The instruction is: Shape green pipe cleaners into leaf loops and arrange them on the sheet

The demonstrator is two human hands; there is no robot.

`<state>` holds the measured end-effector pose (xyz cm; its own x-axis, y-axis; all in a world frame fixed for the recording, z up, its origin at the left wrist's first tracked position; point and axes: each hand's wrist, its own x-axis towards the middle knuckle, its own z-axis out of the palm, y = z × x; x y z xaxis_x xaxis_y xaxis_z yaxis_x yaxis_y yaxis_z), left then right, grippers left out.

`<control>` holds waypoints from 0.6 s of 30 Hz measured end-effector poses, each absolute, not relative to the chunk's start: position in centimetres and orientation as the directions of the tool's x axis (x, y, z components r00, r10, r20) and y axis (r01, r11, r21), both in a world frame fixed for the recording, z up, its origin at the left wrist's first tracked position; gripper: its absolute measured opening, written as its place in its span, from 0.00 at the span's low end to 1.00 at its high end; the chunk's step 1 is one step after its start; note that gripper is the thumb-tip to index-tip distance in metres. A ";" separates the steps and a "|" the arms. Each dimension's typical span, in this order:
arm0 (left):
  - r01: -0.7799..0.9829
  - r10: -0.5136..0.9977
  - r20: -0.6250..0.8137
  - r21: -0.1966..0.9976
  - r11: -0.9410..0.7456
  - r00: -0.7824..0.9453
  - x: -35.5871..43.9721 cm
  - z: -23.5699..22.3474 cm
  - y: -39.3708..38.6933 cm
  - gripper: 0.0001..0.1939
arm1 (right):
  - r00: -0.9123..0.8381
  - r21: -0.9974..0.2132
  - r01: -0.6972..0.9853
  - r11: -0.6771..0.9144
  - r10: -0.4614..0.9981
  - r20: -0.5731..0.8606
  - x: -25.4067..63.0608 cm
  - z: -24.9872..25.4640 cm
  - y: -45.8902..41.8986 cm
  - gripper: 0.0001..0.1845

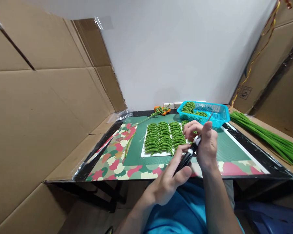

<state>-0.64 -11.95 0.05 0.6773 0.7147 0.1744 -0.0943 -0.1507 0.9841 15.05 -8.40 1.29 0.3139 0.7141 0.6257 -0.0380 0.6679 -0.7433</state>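
My left hand (167, 182) grips the black handle, with white bands, of a slim knife (185, 160) that slants up to the right. My right hand (207, 143) is closed around its upper part, thumb raised. A thin pointed tip shows beyond that thumb; the middle of the knife is partly hidden by my fingers. Just behind my hands, green bean pods (164, 139) lie in neat columns on a white sheet (146, 155). My right hand covers part of the rightmost column.
A blue plastic basket (223, 113) with more pods stands at the back right. Long green stems (266, 136) lie at the right edge. Orange flowers (164, 112) rest at the back, and a loose green stalk (130, 144) lies left. Cardboard walls (51, 97) flank the table.
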 end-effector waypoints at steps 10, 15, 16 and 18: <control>0.034 0.876 0.337 0.928 -0.370 0.345 0.0 -2.8 -11.0 0.30 | -0.061 -0.766 0.308 0.565 0.815 0.576 16.6 1.0 -8.3 0.24; 0.045 0.860 0.378 0.908 -0.416 0.342 0.2 -3.0 -11.0 0.31 | -0.075 -0.800 0.268 0.537 0.840 0.538 16.2 0.7 -7.9 0.24; 0.056 0.857 0.382 0.903 -0.426 0.345 0.2 -2.9 -11.0 0.31 | -0.078 -0.805 0.250 0.538 0.840 0.537 16.2 0.6 -7.8 0.24; 0.083 0.851 0.391 0.892 -0.444 0.350 0.1 -2.9 -11.0 0.31 | -0.075 -0.810 0.221 0.544 0.837 0.542 16.1 0.5 -7.7 0.24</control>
<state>0.13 -10.96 -2.93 0.3498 0.8515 0.3907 0.0829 -0.4436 0.8924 16.15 -7.70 0.46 -0.0754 0.8373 0.5415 0.2215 0.5436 -0.8096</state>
